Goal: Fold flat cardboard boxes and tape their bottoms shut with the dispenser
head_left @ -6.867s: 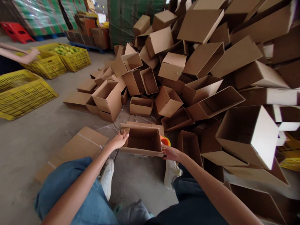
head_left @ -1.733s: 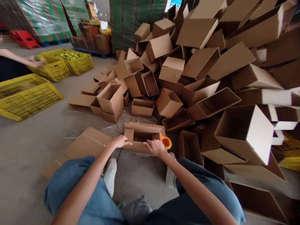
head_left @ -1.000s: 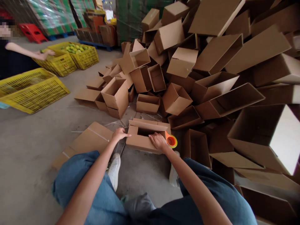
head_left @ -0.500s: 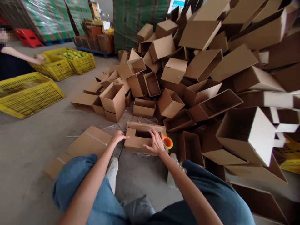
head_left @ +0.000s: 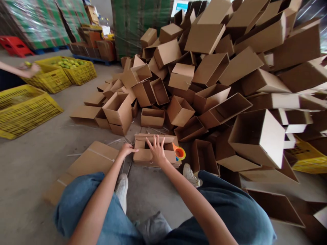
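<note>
A small cardboard box [head_left: 143, 156] lies on the floor between my feet, its top flaps partly folded and a dark opening in the middle. My left hand [head_left: 127, 149] grips the box's left end, fingers closed at the edge. Above the opening, my right hand [head_left: 157, 149] is open with its fingers spread over the flaps; whether the palm touches the front flap I cannot tell. An orange tape dispenser [head_left: 179, 153] with a yellowish roll rests against the box's right end. Flattened cardboard [head_left: 89, 160] lies to the left, a pale strap across it.
A high heap of open cardboard boxes [head_left: 204, 37] rises ahead and to the right. Yellow crates [head_left: 30, 112] stand at the left, one holding green-yellow fruit [head_left: 68, 63]. Another person's hand [head_left: 33, 69] is over a crate there. Wrapped green stacks [head_left: 140, 27] stand behind.
My right hand has shifted left over the box and its fingers have spread upward. My left hand stays at the left end. The other person's hand now has a fruit near it.
</note>
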`<state>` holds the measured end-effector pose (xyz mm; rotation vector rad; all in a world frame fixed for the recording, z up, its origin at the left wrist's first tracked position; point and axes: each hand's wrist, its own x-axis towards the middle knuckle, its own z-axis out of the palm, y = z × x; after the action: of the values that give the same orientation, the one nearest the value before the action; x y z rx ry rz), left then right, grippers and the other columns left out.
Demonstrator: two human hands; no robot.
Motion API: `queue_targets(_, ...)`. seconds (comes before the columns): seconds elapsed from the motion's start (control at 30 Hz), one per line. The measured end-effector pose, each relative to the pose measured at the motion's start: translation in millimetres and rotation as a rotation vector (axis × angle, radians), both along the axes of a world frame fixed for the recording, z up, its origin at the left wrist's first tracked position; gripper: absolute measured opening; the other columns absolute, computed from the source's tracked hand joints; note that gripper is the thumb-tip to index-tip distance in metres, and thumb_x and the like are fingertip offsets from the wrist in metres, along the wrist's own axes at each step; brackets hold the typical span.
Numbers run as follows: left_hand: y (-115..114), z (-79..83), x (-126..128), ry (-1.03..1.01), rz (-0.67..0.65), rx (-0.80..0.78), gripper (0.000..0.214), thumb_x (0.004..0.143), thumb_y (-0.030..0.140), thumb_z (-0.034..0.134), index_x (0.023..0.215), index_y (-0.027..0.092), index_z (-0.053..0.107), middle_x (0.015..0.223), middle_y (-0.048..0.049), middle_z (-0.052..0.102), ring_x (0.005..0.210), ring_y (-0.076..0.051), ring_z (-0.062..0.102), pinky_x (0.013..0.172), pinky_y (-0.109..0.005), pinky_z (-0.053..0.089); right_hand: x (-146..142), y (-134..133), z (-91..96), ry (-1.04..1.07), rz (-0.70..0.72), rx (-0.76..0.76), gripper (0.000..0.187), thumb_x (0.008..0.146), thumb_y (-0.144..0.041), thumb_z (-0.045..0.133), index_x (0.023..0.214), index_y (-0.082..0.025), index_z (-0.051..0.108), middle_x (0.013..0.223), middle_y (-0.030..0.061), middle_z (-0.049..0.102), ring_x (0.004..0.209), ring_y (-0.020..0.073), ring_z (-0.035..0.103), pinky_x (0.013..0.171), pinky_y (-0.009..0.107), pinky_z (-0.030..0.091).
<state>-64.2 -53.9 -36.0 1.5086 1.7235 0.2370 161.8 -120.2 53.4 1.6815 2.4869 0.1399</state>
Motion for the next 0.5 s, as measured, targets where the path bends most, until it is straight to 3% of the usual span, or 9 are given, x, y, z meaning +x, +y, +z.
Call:
queue_targets(0.2,-6.9,15.1,0.5,-0.144,0.033,-0.069,0.052,0.046,0.062,0.080,0.072,0.018,0.072,0.075,-0.0005,0.071,0.080,-0.023,0.062,0.061,-0.025,0.042,5.3,-13.0,1.0,0.067,0.008,0.033,0.133,0.057,-0.048,0.091,0.159,-0.024,0.010,0.160,0.0262,0.019,0.147,0.0481,0.017,0.112,0.072,0.011)
queue_targets(0.37,-10.2,28.6,2.9,-0.180,0.084,-0.139,0.051,0.041,0.058,0.084,0.073,0.019,0.074,0.083,-0.0027,0.075,0.086,-0.026,0.064,0.058,-0.025,0.042,12.5,-18.7,0.7,0.124,0.022,0.046,0.133,0.055,-0.051,0.091,0.159,-0.022,0.014,0.160,0.0244,0.023,0.147,0.0451,0.019,0.117,0.066,0.011)
queue_targets(0.5,-13.6,33.2,3.3,-0.181,0.119,-0.183,0.051,0.042,0.055,0.086,0.079,0.021,0.075,0.091,-0.0029,0.077,0.097,-0.029,0.065,0.060,-0.025,0.044,14.6,-24.3,-3.2,0.152,0.024,0.049,0.127,0.060,-0.050,0.089,0.159,-0.023,0.014,0.161,0.0238,0.021,0.148,0.0444,0.017,0.116,0.068,0.011)
